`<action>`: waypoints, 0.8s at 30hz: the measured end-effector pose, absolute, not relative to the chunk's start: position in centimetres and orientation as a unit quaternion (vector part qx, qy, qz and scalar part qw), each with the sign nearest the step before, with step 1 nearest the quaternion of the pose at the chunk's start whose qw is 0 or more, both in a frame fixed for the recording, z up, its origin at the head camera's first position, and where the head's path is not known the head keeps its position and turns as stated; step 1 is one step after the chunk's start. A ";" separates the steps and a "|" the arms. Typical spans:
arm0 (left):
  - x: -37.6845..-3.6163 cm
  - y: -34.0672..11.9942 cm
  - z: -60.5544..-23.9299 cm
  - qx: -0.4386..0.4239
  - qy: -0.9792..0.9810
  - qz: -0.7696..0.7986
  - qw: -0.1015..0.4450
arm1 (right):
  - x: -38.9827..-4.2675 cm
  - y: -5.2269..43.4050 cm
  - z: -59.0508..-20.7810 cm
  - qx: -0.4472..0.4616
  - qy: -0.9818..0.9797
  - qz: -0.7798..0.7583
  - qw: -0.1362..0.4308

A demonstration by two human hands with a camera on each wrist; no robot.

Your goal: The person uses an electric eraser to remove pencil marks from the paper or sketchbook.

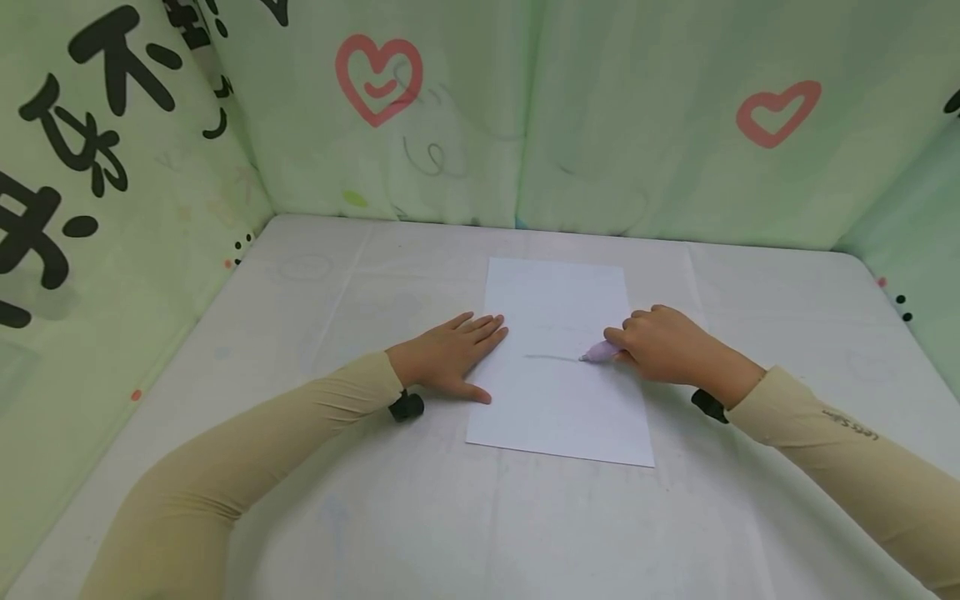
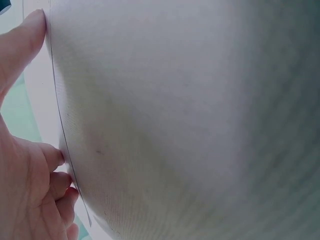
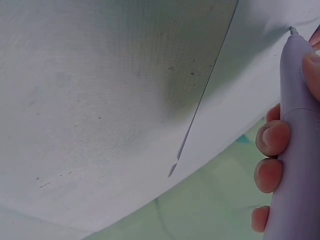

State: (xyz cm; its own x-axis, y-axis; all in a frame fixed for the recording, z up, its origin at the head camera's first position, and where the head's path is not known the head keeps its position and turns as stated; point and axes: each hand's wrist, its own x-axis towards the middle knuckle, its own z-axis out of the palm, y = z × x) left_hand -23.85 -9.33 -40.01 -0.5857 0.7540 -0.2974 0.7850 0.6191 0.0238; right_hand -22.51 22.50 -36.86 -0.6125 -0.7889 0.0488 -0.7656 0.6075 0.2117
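Sleeves (image 1: 247, 450) in tan come in from the near edge of the table (image 1: 450, 517). On the paper (image 1: 558, 400) at mid-table, the left hand (image 1: 450, 354) lies flat on the left edge, fingers straight and together. To the right, the right hand (image 1: 663, 343) grips a lilac pen (image 1: 600, 352), fingers curled round it, tip on the sheet at the end of a faint line (image 1: 551, 357).

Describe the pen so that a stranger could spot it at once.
On the white-covered table lies a white paper sheet. Near its right edge the right hand grips a pale lilac plastic pen, tip on the sheet, at the end of a faint grey line.
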 end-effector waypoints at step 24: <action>-24.0 -9.3 -40.3 0.429 0.890 -0.060 0.141 | -22.4 22.3 -37.0 0.432 -0.896 -0.083 0.057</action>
State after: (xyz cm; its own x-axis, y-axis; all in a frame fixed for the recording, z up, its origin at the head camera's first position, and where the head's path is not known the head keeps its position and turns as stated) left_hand -23.99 -9.30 -40.29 -0.5913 0.7473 -0.3032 0.7813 0.6240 0.0145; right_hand -22.36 22.35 -36.95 -0.6204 -0.7837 0.0300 -0.7647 0.6130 0.1986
